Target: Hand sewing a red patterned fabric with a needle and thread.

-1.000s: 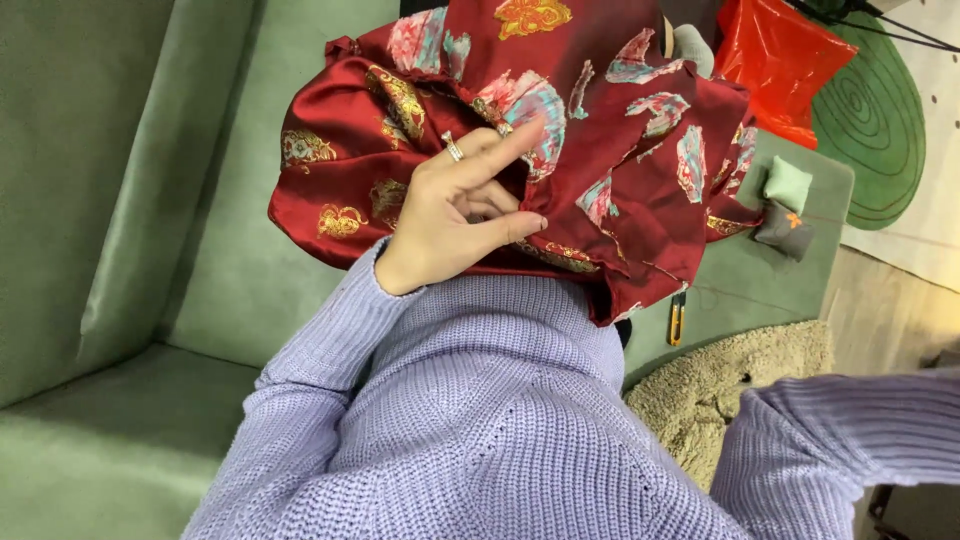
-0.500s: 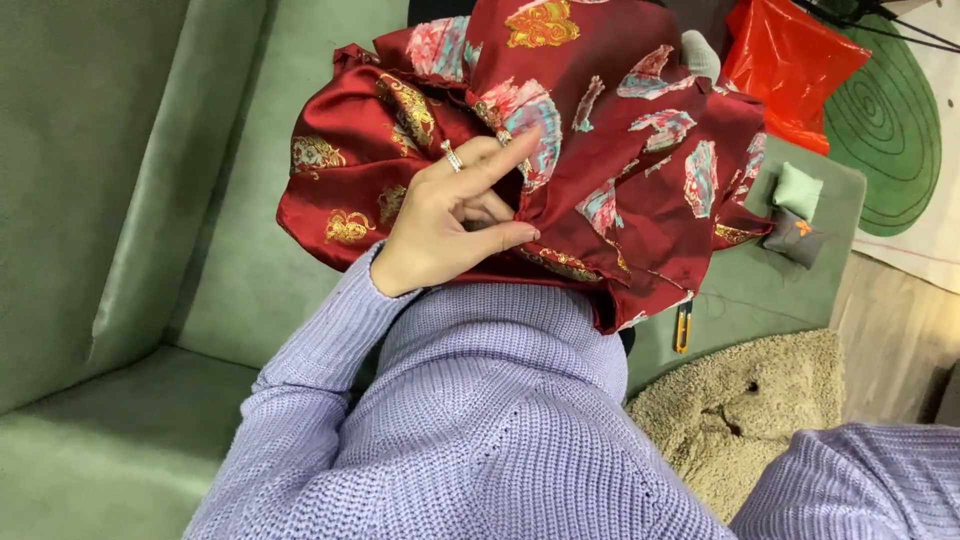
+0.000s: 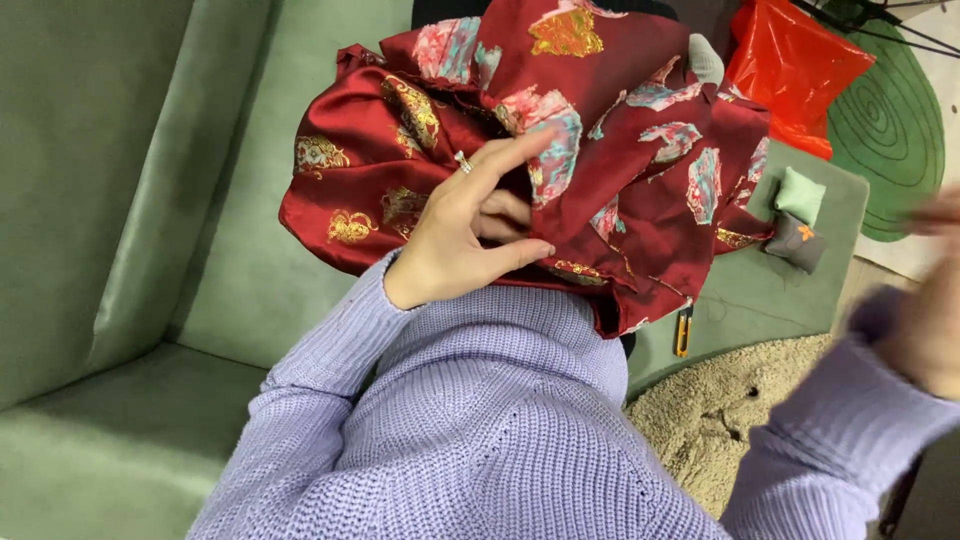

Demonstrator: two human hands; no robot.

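A dark red satin cloth (image 3: 640, 190) with gold, pink and teal patterns lies bunched on my lap and on the green sofa. My left hand (image 3: 465, 235), with a ring on one finger, rests on the cloth's near side. Its index finger is stretched out, its other fingers are curled, and its thumb presses a fold of the cloth. My right hand (image 3: 935, 300) is raised at the right edge of the head view, away from the cloth. It is blurred, so I cannot see whether it holds anything. Both arms are in lavender knit sleeves.
I sit on a green sofa (image 3: 120, 250). A small green pad (image 3: 802, 195) and a grey pouch (image 3: 797, 243) lie on the seat at the right, with a yellow utility knife (image 3: 682, 332) near its edge. Beyond them are an orange-red plastic bag (image 3: 790, 70), a round green mat (image 3: 890, 130) and a beige rug (image 3: 740, 410).
My right arm has swung up into view at the right edge. My left hand stays on the cloth in the same grip. The view has shifted slightly.
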